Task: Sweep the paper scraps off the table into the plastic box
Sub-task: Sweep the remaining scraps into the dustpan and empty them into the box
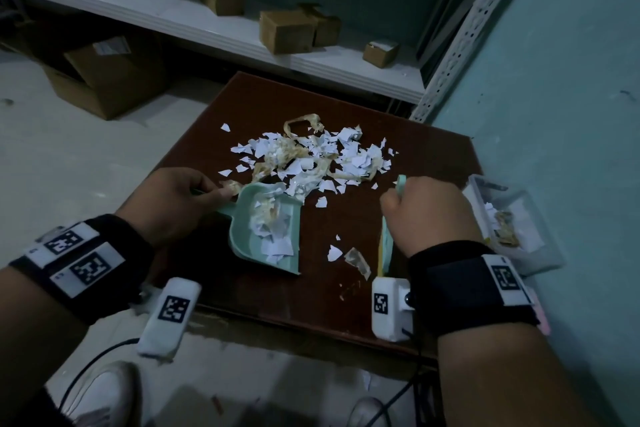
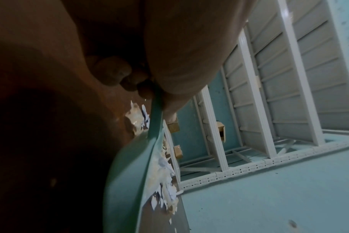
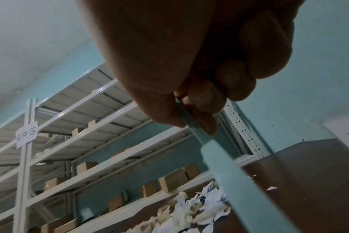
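A heap of white paper scraps point(image 1: 311, 156) mixed with crumpled tape lies on the dark brown table point(image 1: 311, 295). My left hand point(image 1: 176, 201) grips the handle of a mint-green dustpan point(image 1: 273, 260), which lies on the table with scraps in it; the same dustpan point(image 2: 127, 181) shows edge-on in the left wrist view. My right hand point(image 1: 429, 215) grips the handle of a mint-green brush point(image 1: 387, 246), also seen as the brush point(image 3: 239, 181) near the scraps point(image 3: 199, 205). The clear plastic box point(image 1: 540, 253) stands at the table's right edge with a few scraps inside.
A few loose scraps point(image 1: 334, 252) lie between dustpan and brush. A white metal shelf point(image 1: 242, 42) with small cardboard boxes point(image 1: 287, 30) runs behind the table. A teal wall point(image 1: 571, 80) is on the right. Larger cartons point(image 1: 114, 76) sit on the floor at left.
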`<state>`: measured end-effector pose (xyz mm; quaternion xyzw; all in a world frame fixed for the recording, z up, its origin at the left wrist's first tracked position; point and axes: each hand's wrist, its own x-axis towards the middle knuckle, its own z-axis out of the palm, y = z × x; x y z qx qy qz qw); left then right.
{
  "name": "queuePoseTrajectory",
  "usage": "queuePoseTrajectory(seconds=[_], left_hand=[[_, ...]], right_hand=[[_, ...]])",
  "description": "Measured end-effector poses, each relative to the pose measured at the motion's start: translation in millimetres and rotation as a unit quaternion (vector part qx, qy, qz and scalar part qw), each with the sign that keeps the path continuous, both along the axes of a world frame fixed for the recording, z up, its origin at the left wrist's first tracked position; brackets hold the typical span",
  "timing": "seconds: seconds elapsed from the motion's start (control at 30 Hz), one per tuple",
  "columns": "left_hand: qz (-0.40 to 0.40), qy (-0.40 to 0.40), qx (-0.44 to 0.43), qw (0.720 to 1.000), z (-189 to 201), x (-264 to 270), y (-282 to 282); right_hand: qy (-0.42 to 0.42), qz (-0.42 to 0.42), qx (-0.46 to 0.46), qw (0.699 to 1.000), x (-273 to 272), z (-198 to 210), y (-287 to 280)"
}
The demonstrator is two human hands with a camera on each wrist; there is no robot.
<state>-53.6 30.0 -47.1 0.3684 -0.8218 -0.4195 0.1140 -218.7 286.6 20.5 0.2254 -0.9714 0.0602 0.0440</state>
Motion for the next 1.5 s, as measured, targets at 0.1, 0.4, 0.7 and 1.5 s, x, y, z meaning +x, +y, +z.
queuePoseTrajectory(seconds=[0.1, 0.4, 0.7, 1.5], left_hand=[[-0.025, -0.022, -0.057, 0.998, 1, 4, 2], [-0.037, -0.041, -0.002, 0.998, -16, -5, 14], [-0.005, -0.008, 0.021, 1.0, -8, 2, 3], [0.102, 0.001, -0.059, 0.993, -19, -8, -10]], right_hand=[[-0.026, 0.017, -0.013, 0.999, 16, -4, -10], [-0.043, 0.099, -0.138, 0.985, 32, -10, -36], [0.058, 0.034, -0.12, 0.991, -6, -7, -13], [-0.028, 0.151, -0.014, 0.988, 23, -27, -75]])
